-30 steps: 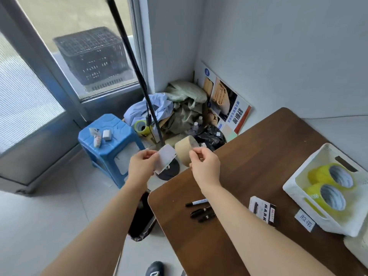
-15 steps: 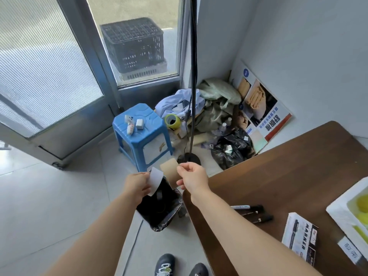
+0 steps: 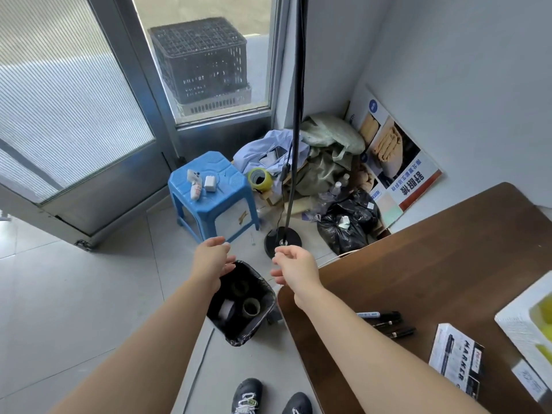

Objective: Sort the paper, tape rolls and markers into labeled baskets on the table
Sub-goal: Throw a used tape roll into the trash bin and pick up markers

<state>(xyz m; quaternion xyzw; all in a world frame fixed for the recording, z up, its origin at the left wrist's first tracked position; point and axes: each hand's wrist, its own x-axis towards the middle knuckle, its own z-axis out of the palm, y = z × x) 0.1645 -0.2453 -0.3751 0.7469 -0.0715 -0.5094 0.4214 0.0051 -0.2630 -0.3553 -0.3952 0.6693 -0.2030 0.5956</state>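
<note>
My left hand (image 3: 211, 257) and my right hand (image 3: 294, 265) hover empty above a black-lined waste bin (image 3: 243, 330) on the floor, fingers loosely spread. Inside the bin lie a brown cardboard tape core (image 3: 251, 307) and a white slip of paper (image 3: 226, 309). On the brown table (image 3: 433, 264) to the right lie three black markers (image 3: 386, 322) and a white marker box (image 3: 457, 361). A white basket (image 3: 513, 321) holding yellow tape rolls (image 3: 542, 312) shows at the right edge, with a label (image 3: 533, 383) in front of it.
A blue plastic stool (image 3: 212, 192) with small white items stands beyond the bin. A black lamp stand (image 3: 283, 240) rises beside it. Bags, clothes, a yellow tape roll (image 3: 260, 179) and a poster board fill the corner. My shoes (image 3: 268, 397) are at the bottom.
Both hands let go: the brown tape core and the white slip dropped from my hands into the bin. My view shifted a little down and left.
</note>
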